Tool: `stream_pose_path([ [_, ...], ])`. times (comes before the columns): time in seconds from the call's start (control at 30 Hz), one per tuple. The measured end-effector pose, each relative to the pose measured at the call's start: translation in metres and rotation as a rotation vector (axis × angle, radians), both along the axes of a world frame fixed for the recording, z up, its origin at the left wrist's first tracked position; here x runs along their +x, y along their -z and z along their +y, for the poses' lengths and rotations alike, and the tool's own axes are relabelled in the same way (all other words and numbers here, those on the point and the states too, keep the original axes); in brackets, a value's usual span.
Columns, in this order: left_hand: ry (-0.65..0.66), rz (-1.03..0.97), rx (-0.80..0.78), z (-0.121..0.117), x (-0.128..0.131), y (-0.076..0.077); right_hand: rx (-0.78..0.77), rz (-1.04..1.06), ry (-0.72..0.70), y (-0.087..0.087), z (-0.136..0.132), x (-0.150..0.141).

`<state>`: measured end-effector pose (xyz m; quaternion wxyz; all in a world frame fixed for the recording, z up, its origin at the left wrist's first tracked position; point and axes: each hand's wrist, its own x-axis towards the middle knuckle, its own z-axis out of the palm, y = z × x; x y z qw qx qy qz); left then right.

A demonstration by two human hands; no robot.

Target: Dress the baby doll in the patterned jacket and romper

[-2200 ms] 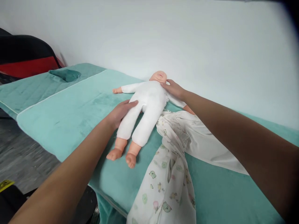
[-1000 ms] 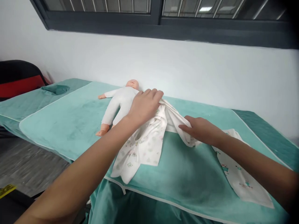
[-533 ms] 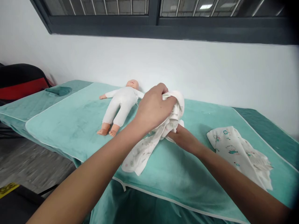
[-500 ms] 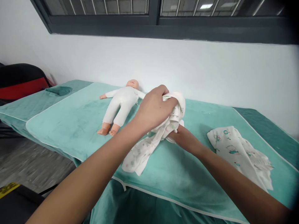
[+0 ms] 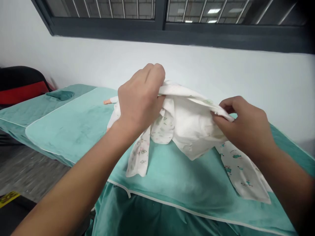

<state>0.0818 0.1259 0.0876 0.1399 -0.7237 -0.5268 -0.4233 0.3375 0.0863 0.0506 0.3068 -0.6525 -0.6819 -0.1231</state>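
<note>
The left hand [image 5: 141,95], most fingertips hidden, apparently grips the patterned garment [image 5: 193,126] over the green mat [image 5: 66,121]; the right hand [image 5: 246,126] pinches its edge. Even tension between them should keep it untwisted.

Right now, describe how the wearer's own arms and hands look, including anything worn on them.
The left hand and right hand are ungloved. Both slim forearms are bare, with no sleeve, watch or bracelet visible. Some fingers are hidden, so rings can't be ruled out.
</note>
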Motion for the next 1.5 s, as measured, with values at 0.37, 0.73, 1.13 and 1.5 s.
stream_pose_path([
  [0.37,0.018,0.248,-0.012,-0.009,0.012,0.008,-0.212,-0.198,-0.109,0.013,-0.015,0.010],
  [0.73,-0.059,0.328,-0.084,-0.011,0.013,0.010,-0.260,-0.152,0.164,0.005,-0.018,0.030],
  [1.13,0.375,-0.449,-0.666,0.000,0.008,0.017,-0.448,0.161,-0.190,0.065,-0.015,0.005],
  [1.5,0.544,-0.205,-0.480,-0.044,0.007,0.067,-0.464,1.345,-0.728,0.086,-0.027,-0.095],
])
